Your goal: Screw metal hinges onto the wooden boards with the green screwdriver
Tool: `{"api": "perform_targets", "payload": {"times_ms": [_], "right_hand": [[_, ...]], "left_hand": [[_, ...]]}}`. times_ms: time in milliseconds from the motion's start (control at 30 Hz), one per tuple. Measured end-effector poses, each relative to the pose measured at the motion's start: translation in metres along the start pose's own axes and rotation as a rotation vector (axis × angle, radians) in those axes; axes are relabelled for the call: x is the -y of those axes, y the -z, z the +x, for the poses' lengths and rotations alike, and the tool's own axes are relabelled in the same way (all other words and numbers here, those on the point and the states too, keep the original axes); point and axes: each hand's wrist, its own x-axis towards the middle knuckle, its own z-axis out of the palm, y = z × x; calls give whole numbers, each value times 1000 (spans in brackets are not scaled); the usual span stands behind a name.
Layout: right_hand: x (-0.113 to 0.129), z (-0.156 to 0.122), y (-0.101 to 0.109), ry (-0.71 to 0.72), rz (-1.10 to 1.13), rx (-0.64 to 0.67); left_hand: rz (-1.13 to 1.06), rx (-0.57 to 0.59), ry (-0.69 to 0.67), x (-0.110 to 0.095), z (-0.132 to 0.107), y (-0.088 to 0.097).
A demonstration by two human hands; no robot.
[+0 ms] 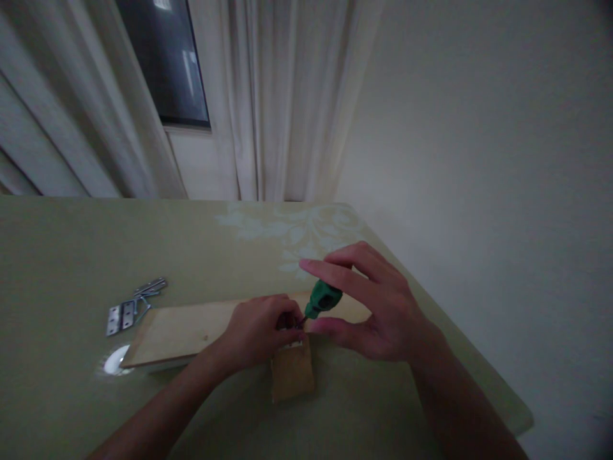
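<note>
Green-handled screwdriver [324, 298] is leaning tip-down over the far end of a small wooden block [293, 378]. At left, a hinge [115, 321] and screws [151, 287] are lying near a long board [184, 329]; the left hand [261, 327] is curving its fingers about the tip, their grip hidden; the right hand [385, 306] is holding its fingers spread around the handle. Screwing seems under way; turning calls for closing these.

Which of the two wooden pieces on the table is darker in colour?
The short piece, on the near side of the left hand; its surface is browner, while the long board, reaching to the left, is paler.
</note>
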Motion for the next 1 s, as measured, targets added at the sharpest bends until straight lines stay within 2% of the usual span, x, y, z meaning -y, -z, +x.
{"api": "perform_targets", "payload": {"times_ms": [67,133,267,400,467,567,633,733,900,1000], "right_hand": [[0,0,0,-9,117,67],[-1,0,-1,-9,167,66],[-1,-1,-2,47,-27,-47],[3,-1,1,-25,158,83],[2,-1,1,-39,205,94],[-1,-3,-1,-1,-18,5],[-2,-3,-3,10,-93,14],[-2,-2,-3,-31,76,104],[-3,-2,1,-37,25,83],[-2,-1,1,-44,226,144]], "left_hand": [[3,0,4,-1,0,0],[1,1,10,-1,-1,1],[-13,4,0,-2,-1,3],[-16,2,-2,-1,-1,2],[-21,-7,-4,0,0,0],[-23,-28,-1,1,0,-1],[-29,-22,0,2,-1,-1],[-40,-3,-1,1,-1,0],[-20,-23,15,0,0,0],[-13,-2,9,1,1,-1]]}}
